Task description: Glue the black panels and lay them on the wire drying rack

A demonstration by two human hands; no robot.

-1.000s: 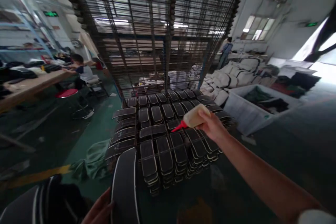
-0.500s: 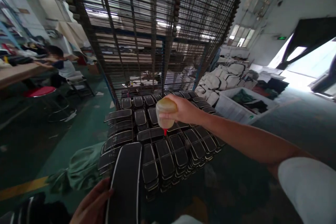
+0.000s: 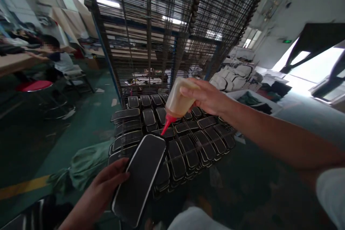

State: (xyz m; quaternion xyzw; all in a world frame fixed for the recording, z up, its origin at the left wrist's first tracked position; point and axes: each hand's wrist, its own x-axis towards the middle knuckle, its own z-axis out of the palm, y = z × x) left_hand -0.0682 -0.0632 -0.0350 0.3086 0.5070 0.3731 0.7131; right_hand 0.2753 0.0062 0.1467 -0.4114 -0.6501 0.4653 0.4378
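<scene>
My left hand (image 3: 109,179) is closed on the left edge of a dark, rounded-corner panel (image 3: 141,179) with a pale line along its border. The panel is tilted, its far end raised toward the middle. Up and to the right, my right hand (image 3: 203,95) grips a squeeze bottle (image 3: 179,97) of yellowish liquid. The bottle is tipped with its red nozzle (image 3: 167,122) pointing down, the tip at or just above the panel's far right corner. Whether it touches cannot be told.
A wire rack (image 3: 172,25) rises ahead, with stacked dark panels (image 3: 176,158) on its lower shelf. Green cloth (image 3: 88,165) lies on the floor to the left, near a red stool (image 3: 33,86). A seated person (image 3: 58,57) is farther back. A white bin (image 3: 242,97) stands right.
The bottle has tilted, and its nozzle has come to the panel's far corner. My left hand has raised the panel and turned it rightward. The view has shifted slightly.
</scene>
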